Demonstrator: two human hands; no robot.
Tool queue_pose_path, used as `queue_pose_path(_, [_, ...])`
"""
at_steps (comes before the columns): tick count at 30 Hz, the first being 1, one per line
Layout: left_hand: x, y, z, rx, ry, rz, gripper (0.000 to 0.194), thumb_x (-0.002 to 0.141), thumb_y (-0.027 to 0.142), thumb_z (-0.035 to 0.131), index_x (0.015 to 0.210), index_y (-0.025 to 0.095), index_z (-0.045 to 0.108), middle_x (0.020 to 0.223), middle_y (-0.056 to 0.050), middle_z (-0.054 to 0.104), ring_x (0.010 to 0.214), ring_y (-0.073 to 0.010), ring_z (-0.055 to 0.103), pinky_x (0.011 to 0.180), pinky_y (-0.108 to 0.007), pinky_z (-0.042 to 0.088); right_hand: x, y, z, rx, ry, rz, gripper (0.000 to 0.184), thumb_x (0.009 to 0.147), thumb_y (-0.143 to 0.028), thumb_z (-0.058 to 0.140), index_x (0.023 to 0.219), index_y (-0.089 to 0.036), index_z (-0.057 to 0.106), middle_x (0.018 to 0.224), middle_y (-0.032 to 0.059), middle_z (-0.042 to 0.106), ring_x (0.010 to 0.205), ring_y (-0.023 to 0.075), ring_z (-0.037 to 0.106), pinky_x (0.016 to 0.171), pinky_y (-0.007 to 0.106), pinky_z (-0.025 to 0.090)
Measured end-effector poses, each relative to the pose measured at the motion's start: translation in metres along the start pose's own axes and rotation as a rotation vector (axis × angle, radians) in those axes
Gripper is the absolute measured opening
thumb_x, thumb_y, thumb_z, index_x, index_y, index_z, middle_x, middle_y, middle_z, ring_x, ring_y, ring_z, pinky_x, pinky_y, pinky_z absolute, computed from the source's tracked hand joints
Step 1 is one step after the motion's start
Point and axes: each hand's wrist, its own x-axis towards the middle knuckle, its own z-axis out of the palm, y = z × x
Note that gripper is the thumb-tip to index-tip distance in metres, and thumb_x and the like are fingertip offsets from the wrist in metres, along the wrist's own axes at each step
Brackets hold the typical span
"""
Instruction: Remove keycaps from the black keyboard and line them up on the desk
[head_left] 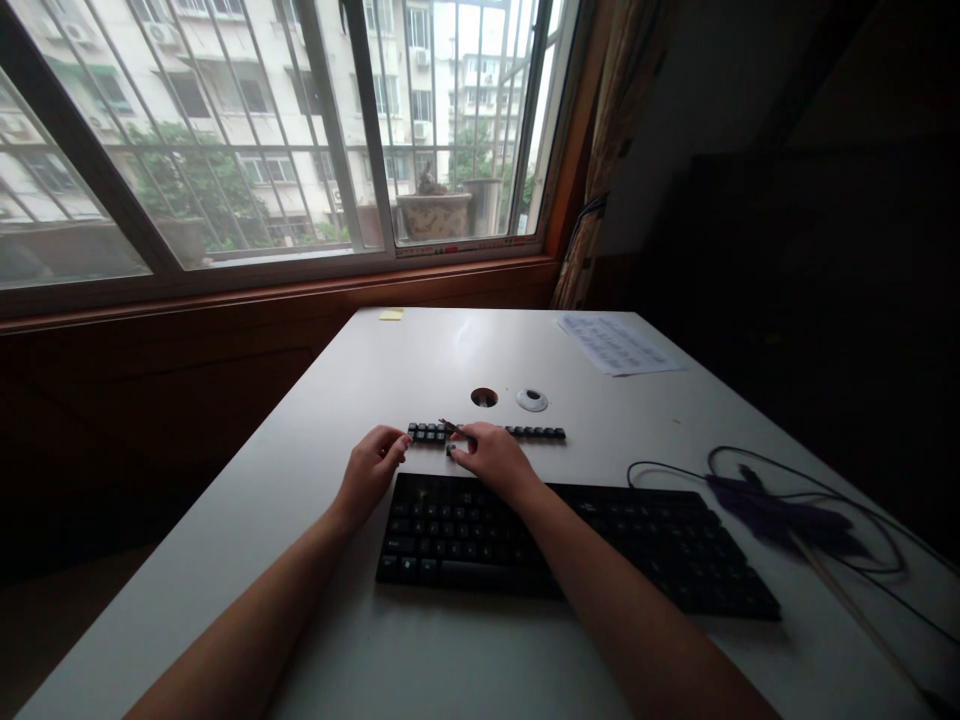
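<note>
A row of small black keycaps (427,433) lies on the white table behind a black keyboard (465,580). At the row's left end, my left hand (373,465) is curled, thumb and fingers drawn together close to the caps; anything between the fingertips is too small to make out. My right hand (491,455) holds a thin dark tool (456,430), which looks like tweezers, its tip pointing left over the row. Just under the right fingers is a single keycap (450,451), in front of the row. My right hand hides the middle of the row, and my forearm covers part of the keyboard.
Beyond the row are a round cable hole (484,398) and its white cover (532,400). Printed paper (619,345) and a yellow note (391,314) lie at the far edge. Black cables (810,490) and a purple cloth-like thing (787,515) occupy the right side.
</note>
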Motion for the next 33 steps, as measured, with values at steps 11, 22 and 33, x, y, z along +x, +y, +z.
queue_pose_path(11, [0.001, -0.003, -0.001, -0.025, -0.004, -0.045, 0.025, 0.087, 0.042, 0.058, 0.085, 0.019, 0.066, 0.074, -0.003, 0.066, 0.067, -0.0186, 0.063, 0.064, -0.028, 0.047, 0.0, 0.0, -0.001, -0.102, -0.023, -0.017, 0.017, 0.081, -0.031, 0.065, 0.088, -0.026, 0.079, 0.077, 0.0024, 0.07, 0.066, 0.0158, 0.062, 0.063, 0.026, 0.043])
queue_pose_path(22, [0.001, -0.002, 0.0, 0.005, -0.016, -0.035, 0.026, 0.088, 0.042, 0.057, 0.085, 0.018, 0.066, 0.075, -0.003, 0.066, 0.067, -0.0182, 0.063, 0.064, -0.028, 0.048, 0.0, 0.0, -0.001, -0.188, -0.04, -0.013, 0.019, 0.084, -0.034, 0.063, 0.094, -0.028, 0.079, 0.084, 0.0037, 0.072, 0.073, 0.0176, 0.065, 0.066, 0.027, 0.045])
queue_pose_path(33, [0.001, -0.003, -0.001, 0.02, -0.026, -0.034, 0.026, 0.089, 0.042, 0.055, 0.086, 0.018, 0.065, 0.075, -0.002, 0.065, 0.067, -0.0169, 0.063, 0.065, -0.027, 0.048, -0.005, -0.011, -0.01, -0.412, -0.186, -0.007, 0.028, 0.085, -0.034, 0.058, 0.108, -0.036, 0.073, 0.102, -0.0002, 0.072, 0.089, 0.0204, 0.067, 0.077, 0.03, 0.049])
